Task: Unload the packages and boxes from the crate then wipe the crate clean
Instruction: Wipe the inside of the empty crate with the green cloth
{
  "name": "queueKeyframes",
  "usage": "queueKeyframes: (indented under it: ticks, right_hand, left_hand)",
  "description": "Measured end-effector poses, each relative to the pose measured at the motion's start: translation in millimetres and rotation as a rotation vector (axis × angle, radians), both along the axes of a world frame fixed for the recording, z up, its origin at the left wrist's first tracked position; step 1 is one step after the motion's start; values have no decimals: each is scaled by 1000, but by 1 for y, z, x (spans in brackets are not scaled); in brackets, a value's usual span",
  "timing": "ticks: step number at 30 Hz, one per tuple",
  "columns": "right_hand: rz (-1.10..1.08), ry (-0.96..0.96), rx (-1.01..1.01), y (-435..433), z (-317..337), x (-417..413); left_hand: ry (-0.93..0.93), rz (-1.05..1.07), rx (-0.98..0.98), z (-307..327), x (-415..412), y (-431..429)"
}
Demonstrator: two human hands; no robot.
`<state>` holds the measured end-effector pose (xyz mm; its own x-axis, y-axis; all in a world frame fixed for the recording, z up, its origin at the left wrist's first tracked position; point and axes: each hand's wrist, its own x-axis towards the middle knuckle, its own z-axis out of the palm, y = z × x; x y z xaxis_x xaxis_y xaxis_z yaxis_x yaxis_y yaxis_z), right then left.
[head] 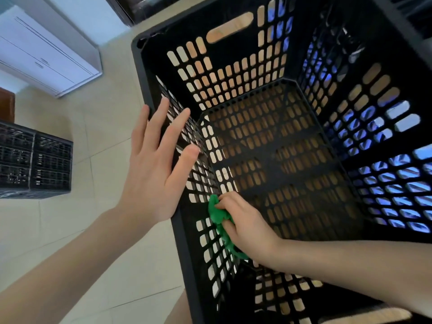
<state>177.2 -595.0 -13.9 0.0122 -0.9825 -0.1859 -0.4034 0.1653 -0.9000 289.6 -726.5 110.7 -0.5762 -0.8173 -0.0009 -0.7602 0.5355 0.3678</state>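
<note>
Green cloth [215,212] inside right grip [245,226]

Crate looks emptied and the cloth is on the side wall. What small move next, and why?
Probably slide the right hand with the green cloth along the crate's left inner wall toward the far corner. The cloth is bunched against that wall, no packages show inside, and the left hand lies flat on the rim, bracing it.
</note>
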Motion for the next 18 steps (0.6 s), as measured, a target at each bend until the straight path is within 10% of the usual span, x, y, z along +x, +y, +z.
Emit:
queueKeyframes:
  ticks: [8,18]
  right_hand:
    - [-73,45,332,-21,-52,0]
    - [-190,-171,-231,-3,60,20]
  left_hand:
    - [-34,-7,-5,1,-3,-2]
    - [-67,-37,-48,3,-4,-1]
